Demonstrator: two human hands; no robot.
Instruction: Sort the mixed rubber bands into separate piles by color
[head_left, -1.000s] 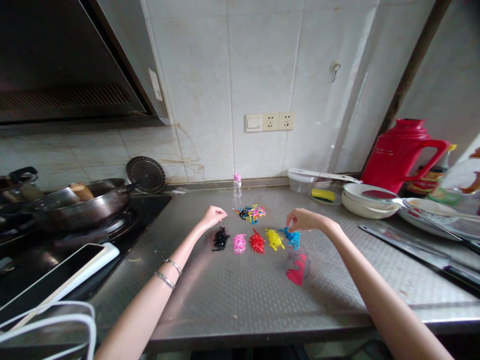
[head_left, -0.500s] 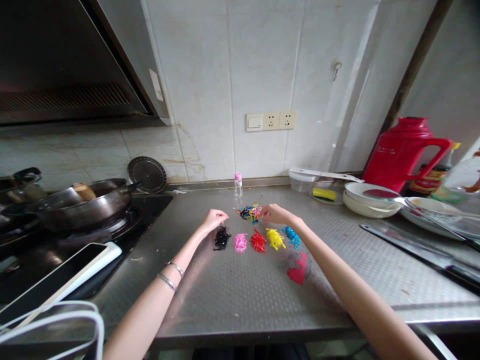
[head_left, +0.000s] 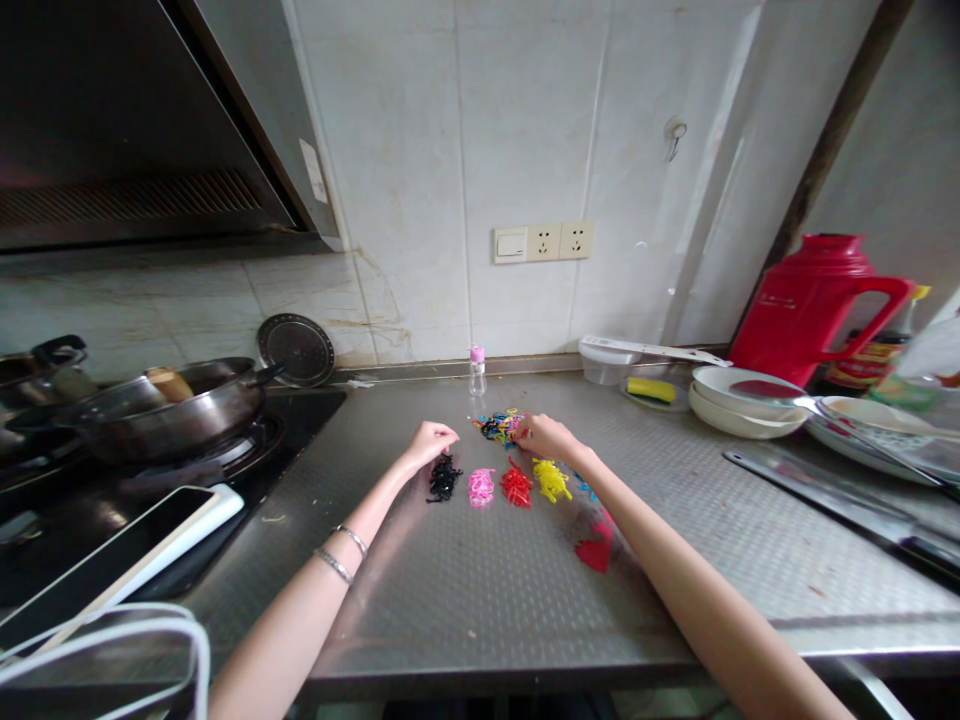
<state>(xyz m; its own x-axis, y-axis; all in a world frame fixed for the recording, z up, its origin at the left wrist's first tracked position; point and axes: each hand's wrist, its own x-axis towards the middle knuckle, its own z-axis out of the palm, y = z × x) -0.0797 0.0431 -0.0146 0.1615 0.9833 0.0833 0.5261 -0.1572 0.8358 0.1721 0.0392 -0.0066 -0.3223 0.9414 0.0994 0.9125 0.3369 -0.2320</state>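
Note:
A mixed heap of small coloured bands (head_left: 496,426) lies on the steel counter (head_left: 487,590). In front of it are sorted heaps: black (head_left: 443,477), pink (head_left: 480,486), red (head_left: 515,484), yellow (head_left: 550,480), and a blue one mostly hidden by my right forearm. My right hand (head_left: 546,436) pinches at the right edge of the mixed heap; what its fingertips hold is too small to see. My left hand (head_left: 430,441) hovers curled just above the black heap, fingers closed.
A small pink-capped bottle (head_left: 475,369) stands behind the heaps. A pan (head_left: 150,405) sits on the stove at left, a phone (head_left: 112,560) near it. Bowls (head_left: 739,400), a red thermos jug (head_left: 814,305), a knife (head_left: 847,510) at right. A red scrap (head_left: 594,552) lies nearer me.
My right hand moved left from the blue heap to the mixed heap. My left hand stayed over the black heap.

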